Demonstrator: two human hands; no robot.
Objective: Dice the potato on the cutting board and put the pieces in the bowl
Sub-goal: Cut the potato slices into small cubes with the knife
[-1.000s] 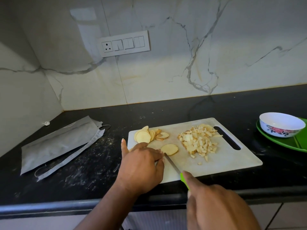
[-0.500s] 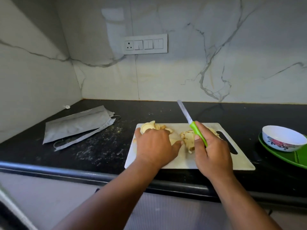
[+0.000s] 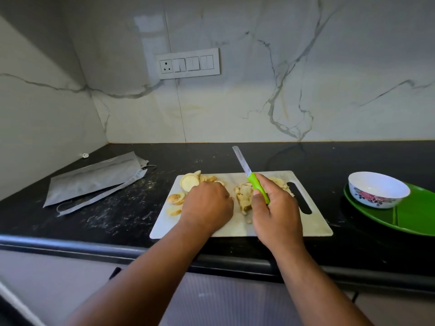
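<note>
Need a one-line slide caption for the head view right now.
Right hand holds green-handled knife blade-up over diced potato on cutting board; left hand beside slices; bowl empty.

You have nothing to read here: no words, brand names, numbers or signs show on anything in view. The switch panel on the marble wall has blank rocker faces and an unmarked socket. To the right of that panel and lower down, the bowl carries only a painted flower pattern, no lettering. To the left of the panel and below it, the grey pouch on the counter shows a plain face with no label you could make out.
</note>
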